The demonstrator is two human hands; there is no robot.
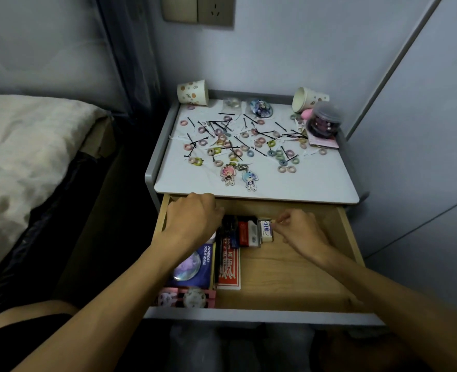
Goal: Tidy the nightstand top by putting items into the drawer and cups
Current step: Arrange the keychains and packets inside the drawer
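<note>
Drawer (pixel 289 267) stands open. Left hand (pixel 195 218) is at its rear-left corner, fingers curled; contents cannot be told. Right hand (pixel 300 229) is at rear centre, fingertips pinched against the white eraser (pixel 266 233); grip undetermined. Hair ties (pixel 279 169) lie scattered on the nightstand top (pixel 302 183) behind the drawer, apart from both hands.

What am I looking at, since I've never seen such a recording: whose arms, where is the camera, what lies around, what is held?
There is no machine: these are a person's two bare arms, filmed by one wide-angle camera worn on the head, looking down. The left hand reaches into the open drawer over dark items; what it holds is hidden. The right hand is curled at a white eraser; a grip cannot be confirmed. On the nightstand top lie scattered hair ties, black hairpins, two character keychains, an upright paper cup, a tipped cup and a lidded jar.
</note>
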